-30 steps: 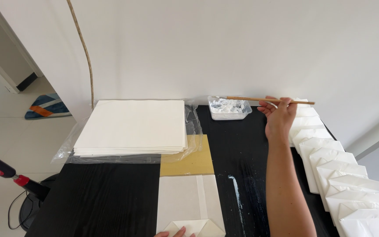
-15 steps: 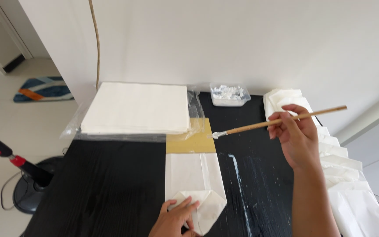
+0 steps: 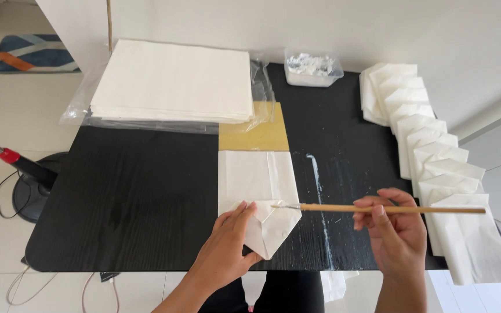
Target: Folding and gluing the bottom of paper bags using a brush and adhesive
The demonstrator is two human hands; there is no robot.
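Head view: right hand (image 3: pixel 398 235) pinches the brush (image 3: pixel 378 208), bristles on the folded paper bag (image 3: pixel 260 200) near the table's (image 3: pixel 134 203) front edge; left hand (image 3: pixel 227 246) flat, pinning it. Gluing the flap; steady strokes needed.

paper stack (image 3: pixel 172 81) behind, bags (image 3: pixel 430 156) R

- A black wood-grain surface (image 3: pixel 134 203) carries everything.
- Stack of white sheets (image 3: pixel 172 81) in clear plastic.
- Folded paper bag (image 3: pixel 259 194).
- Small tub (image 3: pixel 313 69).
- Row of folded white bags (image 3: pixel 430 156).
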